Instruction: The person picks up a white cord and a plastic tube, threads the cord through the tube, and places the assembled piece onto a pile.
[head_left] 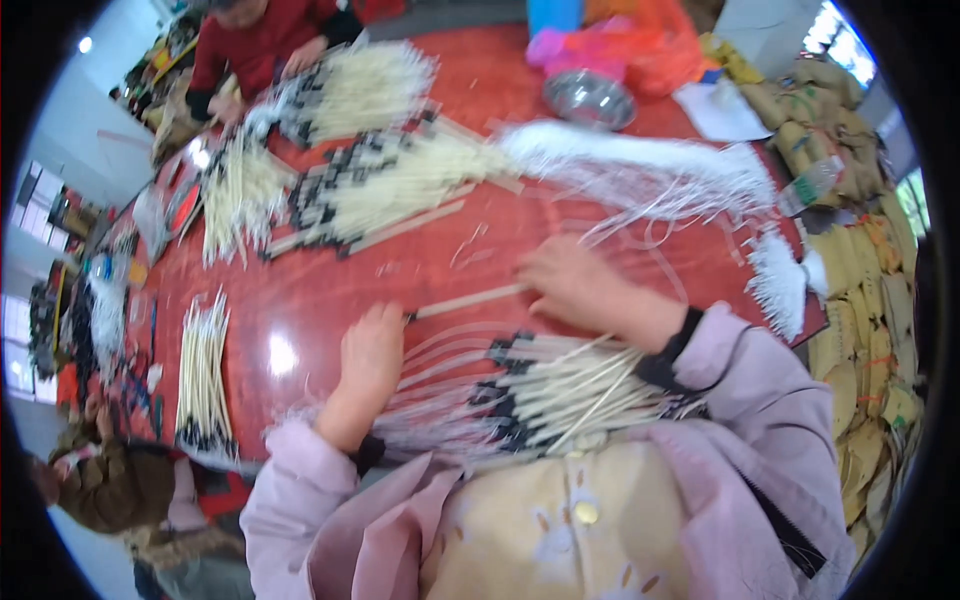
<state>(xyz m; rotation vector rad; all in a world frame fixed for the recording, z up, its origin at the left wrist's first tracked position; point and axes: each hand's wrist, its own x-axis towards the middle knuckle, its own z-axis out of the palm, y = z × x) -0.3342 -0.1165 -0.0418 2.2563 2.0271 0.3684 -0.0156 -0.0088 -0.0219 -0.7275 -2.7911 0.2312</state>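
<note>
A pale thin stick (465, 301) with a black end spans the gap between my hands, above the red table. My left hand (372, 352) is closed at the black-ended side of it. My right hand (572, 284) pinches the other end, fingers bent and slightly blurred. Close to my body, under my right forearm, lies a pile of similar black-ended sticks (570, 385). White strings (440, 425) trail leftward from that pile, beneath and beside my left wrist. Beyond my right hand stretches a long bundle of white strings (640, 165), some strands hanging loose toward me.
Large stick piles (400, 190) cover the far left of the red table (330, 300); another bundle (205, 375) lies at left. A metal bowl (590, 98) sits beside coloured plastic bags. Stuffed sacks (850, 290) line the right edge. Across the table a person in red (265, 45) handles sticks.
</note>
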